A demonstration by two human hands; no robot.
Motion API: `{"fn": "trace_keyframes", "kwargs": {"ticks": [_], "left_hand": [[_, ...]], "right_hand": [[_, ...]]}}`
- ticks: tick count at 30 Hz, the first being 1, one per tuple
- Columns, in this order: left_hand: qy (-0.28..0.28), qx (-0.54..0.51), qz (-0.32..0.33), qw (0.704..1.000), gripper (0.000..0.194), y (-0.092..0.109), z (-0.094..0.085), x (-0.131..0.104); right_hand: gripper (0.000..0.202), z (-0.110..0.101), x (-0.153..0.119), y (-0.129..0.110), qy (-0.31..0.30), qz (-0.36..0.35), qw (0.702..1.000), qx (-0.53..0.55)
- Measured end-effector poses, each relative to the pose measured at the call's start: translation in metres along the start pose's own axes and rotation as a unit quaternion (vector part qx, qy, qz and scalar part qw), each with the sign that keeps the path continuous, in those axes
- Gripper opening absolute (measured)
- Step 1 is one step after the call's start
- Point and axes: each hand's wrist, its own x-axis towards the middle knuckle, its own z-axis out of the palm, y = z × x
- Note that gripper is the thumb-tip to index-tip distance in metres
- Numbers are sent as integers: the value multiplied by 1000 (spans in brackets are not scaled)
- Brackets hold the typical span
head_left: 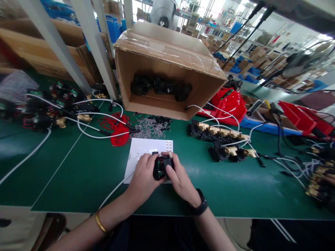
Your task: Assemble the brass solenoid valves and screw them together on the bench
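Observation:
A black housing [160, 168] with green and red parts showing inside is held between both hands above a white sheet [141, 148]. My left hand [143, 174] wraps round its left side, fingers bent over the top. On the right side, my right hand [179, 174] grips the housing with the thumb pressed on a black piece. A white cable [113, 190] runs down from beside my left hand. Just beyond the sheet lie many small screws [150, 128] and a heap of red wires [119, 135].
An open cardboard box [170, 66] with black parts stands behind the sheet. Black units with brass fittings [222, 132] lie to the right, near red bins [230, 104]. More units [39, 113] with cables crowd the left. A person's hand [330, 178] shows at the right edge.

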Motion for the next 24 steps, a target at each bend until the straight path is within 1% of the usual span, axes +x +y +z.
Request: {"fn": "trace_keyframes", "kwargs": {"ticks": [2, 4, 8, 11, 13, 15, 17, 19, 21, 23, 24], "left_hand": [[-2, -5, 6, 1000, 54, -1, -1, 1], [-4, -27, 9, 1000, 55, -4, -3, 1], [-6, -72, 0, 997, 65, -8, -8, 2], [-15, -60, 5, 998, 65, -8, -9, 2], [-22, -54, 4, 998, 66, -7, -9, 2], [-23, -61, -3, 998, 64, -5, -8, 3], [-15, -76, -8, 997, 61, -5, -8, 4], [-7, -100, -11, 995, 65, -6, -9, 4], [-17, -138, -8, 990, 67, -9, -12, 2], [-26, -188, -13, 982, 64, -14, -15, -3], [-24, -215, -21, 976, 62, -18, -17, -6]], "right_hand": [[42, 3, 0, -1, -9, 8, 997, -70], [43, 5, 1, 0, -11, 14, 996, -83], [35, 0, 5, 1, -24, -3, 999, 20], [34, -3, 7, 3, -40, -4, 998, 42], [34, 0, 6, 3, -39, 2, 999, 17], [37, 7, 5, 2, -27, 18, 999, -38], [43, 14, 5, 0, -8, 46, 993, -106], [48, 18, 6, -2, 8, 60, 988, -145], [52, 20, 5, -2, 14, 51, 993, -110], [55, 22, 2, -2, 22, 62, 998, -8], [54, 24, 0, -2, 19, 89, 994, 58]]}}
